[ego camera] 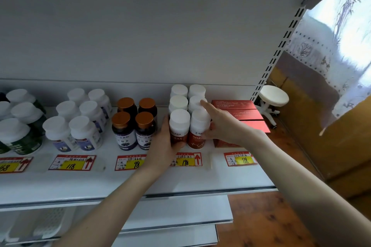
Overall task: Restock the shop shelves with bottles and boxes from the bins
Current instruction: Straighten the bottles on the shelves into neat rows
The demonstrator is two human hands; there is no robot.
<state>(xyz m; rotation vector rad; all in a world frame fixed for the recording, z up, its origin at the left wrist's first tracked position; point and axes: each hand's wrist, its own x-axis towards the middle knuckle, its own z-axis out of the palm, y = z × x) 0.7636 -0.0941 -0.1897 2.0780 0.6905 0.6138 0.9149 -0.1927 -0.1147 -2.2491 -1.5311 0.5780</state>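
Several white-capped bottles with red labels stand in two rows on the white shelf [120,182]. My left hand [163,144] grips the front left red bottle [179,126] from its left side, thumb across the label. My right hand [220,124] holds the front right red bottle [197,136] from the right, with its index finger stretched onto the cap of the bottle behind [195,102]. Red boxes [241,110] lie just right of these bottles, partly hidden by my right hand.
Left of the red bottles stand dark bottles with copper caps [132,124], then white bottles with purple labels [80,124], then green ones [18,132]. Price tags [187,159] line the shelf front. A white stool [273,96] and brown cartons [341,146] sit at right.
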